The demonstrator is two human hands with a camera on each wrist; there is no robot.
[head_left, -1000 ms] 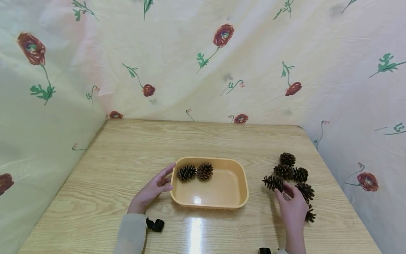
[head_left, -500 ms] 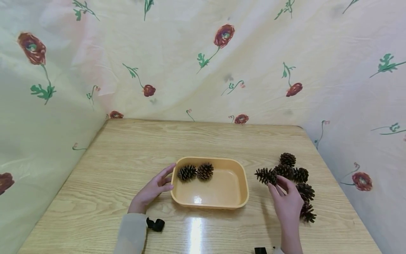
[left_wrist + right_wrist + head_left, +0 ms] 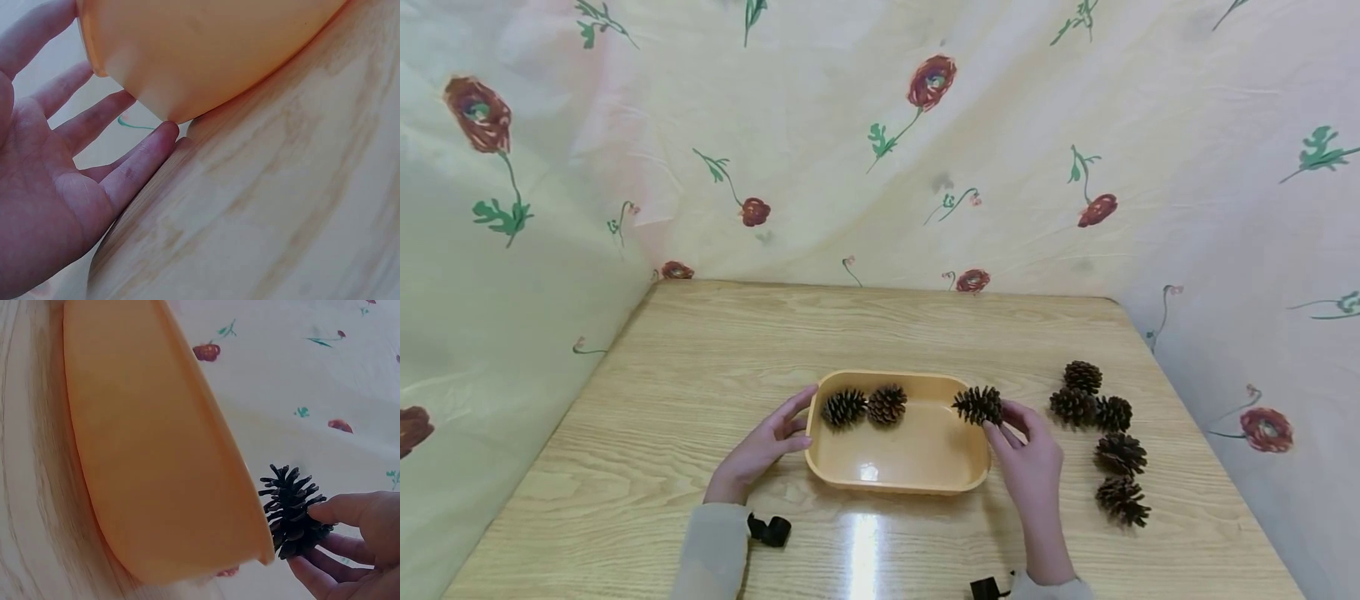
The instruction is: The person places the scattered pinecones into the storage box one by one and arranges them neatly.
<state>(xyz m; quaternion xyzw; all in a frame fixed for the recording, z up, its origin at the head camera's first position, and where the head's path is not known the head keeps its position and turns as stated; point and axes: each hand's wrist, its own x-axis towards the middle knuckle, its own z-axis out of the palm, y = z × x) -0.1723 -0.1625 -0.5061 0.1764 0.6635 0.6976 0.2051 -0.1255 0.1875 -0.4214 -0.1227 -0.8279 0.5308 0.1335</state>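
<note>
A pale orange plastic basin (image 3: 917, 475) stands on the wooden table with two pine cones, one (image 3: 845, 409) beside another (image 3: 887, 405), at its left end. My left hand (image 3: 765, 446) touches the basin's left end, its fingers spread and fairly straight against the outer wall (image 3: 181, 56). With thumb and fingertips my right hand (image 3: 1028, 450) pinches a dark pine cone (image 3: 979, 406) over the basin's right rim. In the right wrist view that cone (image 3: 294, 515) shows just beyond the rim, its scales spread wide.
Several more pine cones lie in a loose line at the right of the table, among them a far one (image 3: 1083, 377) and a near one (image 3: 1123, 501). A flower-printed cloth (image 3: 820, 167) hangs behind and at both sides of the table (image 3: 700, 350).
My right hand has carried its pine cone leftward from the group at the right to above the basin's right rim. My left hand has stayed at the basin.
</note>
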